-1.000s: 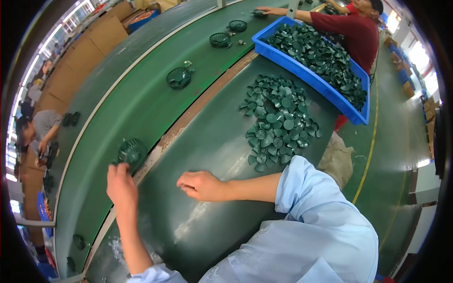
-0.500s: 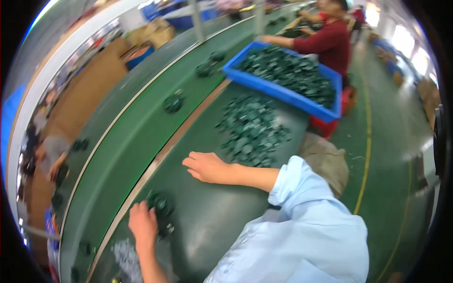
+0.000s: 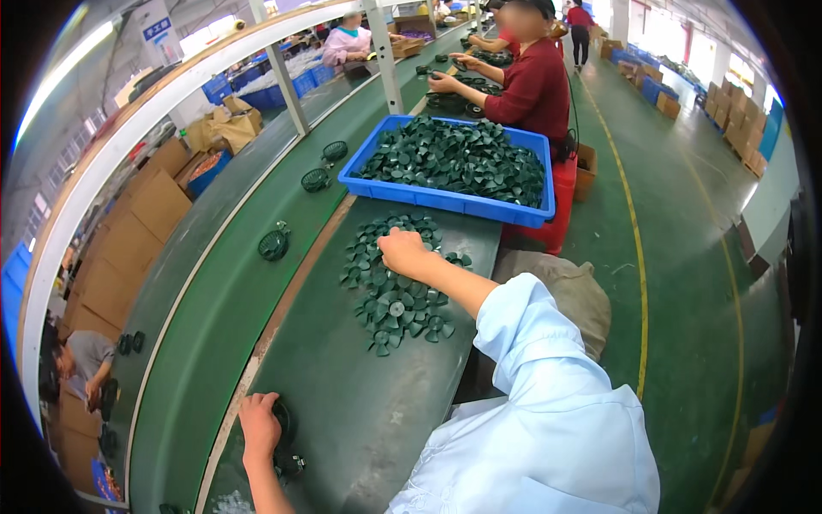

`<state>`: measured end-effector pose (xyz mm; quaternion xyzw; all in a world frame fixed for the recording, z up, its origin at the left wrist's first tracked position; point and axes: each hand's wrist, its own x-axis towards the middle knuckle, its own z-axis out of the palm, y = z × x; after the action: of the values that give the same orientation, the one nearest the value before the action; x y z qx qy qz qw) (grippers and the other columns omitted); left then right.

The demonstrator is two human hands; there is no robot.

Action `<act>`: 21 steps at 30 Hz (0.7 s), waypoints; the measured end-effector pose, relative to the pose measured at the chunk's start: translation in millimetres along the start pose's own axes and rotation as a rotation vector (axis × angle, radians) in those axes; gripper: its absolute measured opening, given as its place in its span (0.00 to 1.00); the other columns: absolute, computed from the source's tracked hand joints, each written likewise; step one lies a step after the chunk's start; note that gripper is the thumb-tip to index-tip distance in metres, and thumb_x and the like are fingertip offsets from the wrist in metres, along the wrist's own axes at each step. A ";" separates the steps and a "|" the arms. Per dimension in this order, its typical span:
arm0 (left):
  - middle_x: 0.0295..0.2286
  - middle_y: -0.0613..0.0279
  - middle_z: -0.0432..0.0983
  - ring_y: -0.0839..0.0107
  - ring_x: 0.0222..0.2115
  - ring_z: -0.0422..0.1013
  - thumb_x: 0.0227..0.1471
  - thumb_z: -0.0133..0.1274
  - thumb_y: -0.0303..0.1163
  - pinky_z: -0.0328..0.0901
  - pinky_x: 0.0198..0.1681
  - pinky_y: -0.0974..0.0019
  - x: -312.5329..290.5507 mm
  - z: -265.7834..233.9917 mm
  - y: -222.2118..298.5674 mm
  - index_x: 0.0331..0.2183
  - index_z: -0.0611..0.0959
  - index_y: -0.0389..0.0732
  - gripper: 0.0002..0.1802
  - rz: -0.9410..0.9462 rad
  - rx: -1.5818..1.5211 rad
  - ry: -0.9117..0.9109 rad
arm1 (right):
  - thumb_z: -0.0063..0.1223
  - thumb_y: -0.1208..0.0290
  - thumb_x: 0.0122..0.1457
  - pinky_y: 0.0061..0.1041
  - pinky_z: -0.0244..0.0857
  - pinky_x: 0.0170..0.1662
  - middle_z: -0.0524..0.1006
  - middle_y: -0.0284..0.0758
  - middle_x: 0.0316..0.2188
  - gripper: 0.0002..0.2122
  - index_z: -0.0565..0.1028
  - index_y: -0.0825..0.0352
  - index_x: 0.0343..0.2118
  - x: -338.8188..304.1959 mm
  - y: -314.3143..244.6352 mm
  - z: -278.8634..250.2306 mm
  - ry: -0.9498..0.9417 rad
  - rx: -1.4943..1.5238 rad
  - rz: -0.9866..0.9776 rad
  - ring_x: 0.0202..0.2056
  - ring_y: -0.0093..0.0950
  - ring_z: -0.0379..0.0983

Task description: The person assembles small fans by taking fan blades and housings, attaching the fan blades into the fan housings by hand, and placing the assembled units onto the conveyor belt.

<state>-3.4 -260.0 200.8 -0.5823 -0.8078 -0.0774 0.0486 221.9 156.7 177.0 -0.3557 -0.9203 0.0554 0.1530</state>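
Observation:
My left hand [image 3: 259, 426] is at the near left of the green table, its fingers curled over the edge of a dark round fan housing [image 3: 283, 421]. A small metallic part [image 3: 294, 465] shows just below, by the wrist. My right hand [image 3: 402, 251] reaches over a loose pile of dark green fan blades [image 3: 396, 309]. Its fingers are bent together and point down into the pile; what they pinch, if anything, is hidden. Behind the pile stands a blue tray [image 3: 445, 200] heaped with more green fan blades [image 3: 458, 163].
A green conveyor belt [image 3: 224, 330] runs along the left, carrying fan units such as one with a round cage [image 3: 273, 245]. Clear plastic pieces [image 3: 231, 503] lie at the bottom left. A co-worker in a red top [image 3: 535, 86] sits beyond the tray; another person [image 3: 90, 360] works across the belt.
My right hand has moved from the table beside the pile onto the fan blades. The left hand stays by the fan housing. The view has shifted and sharpened.

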 end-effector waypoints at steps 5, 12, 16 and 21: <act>0.30 0.52 0.74 0.50 0.33 0.70 0.42 0.52 0.20 0.65 0.40 0.54 2.9 -0.5 -20.9 0.31 0.80 0.40 0.10 -0.030 0.015 -0.024 | 0.57 0.67 0.51 0.44 0.69 0.33 0.73 0.46 0.32 0.11 0.74 0.64 0.36 -4.5 -4.8 3.5 0.107 0.066 -0.074 0.31 0.46 0.74; 0.29 0.66 0.72 0.77 0.30 0.70 0.60 0.48 0.28 0.66 0.32 0.71 -18.1 -35.0 30.6 0.39 0.75 0.35 0.07 -0.538 -1.052 0.461 | 0.57 0.64 0.53 0.44 0.69 0.35 0.71 0.43 0.34 0.18 0.70 0.58 0.47 -42.8 -79.9 -42.5 0.234 0.475 -0.318 0.33 0.46 0.73; 0.32 0.66 0.74 0.74 0.31 0.70 0.60 0.51 0.39 0.66 0.32 0.68 -58.8 -37.9 51.5 0.40 0.77 0.41 0.12 -0.833 -1.508 0.346 | 0.58 0.65 0.52 0.45 0.69 0.34 0.71 0.45 0.34 0.17 0.69 0.59 0.44 -72.7 -135.4 -17.7 -0.091 0.517 -0.575 0.33 0.48 0.73; 0.35 0.56 0.78 0.62 0.34 0.75 0.60 0.51 0.42 0.73 0.37 0.56 -96.7 3.0 77.9 0.41 0.77 0.36 0.18 -0.851 -1.871 0.368 | 0.58 0.72 0.49 0.45 0.69 0.36 0.71 0.49 0.35 0.11 0.74 0.67 0.36 -93.7 -184.3 7.3 -0.470 0.410 -0.781 0.34 0.48 0.73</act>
<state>101.1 -325.6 186.9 -0.0341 -0.5440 -0.7703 -0.3309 167.6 -42.8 186.3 0.0749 -0.9646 0.2524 0.0175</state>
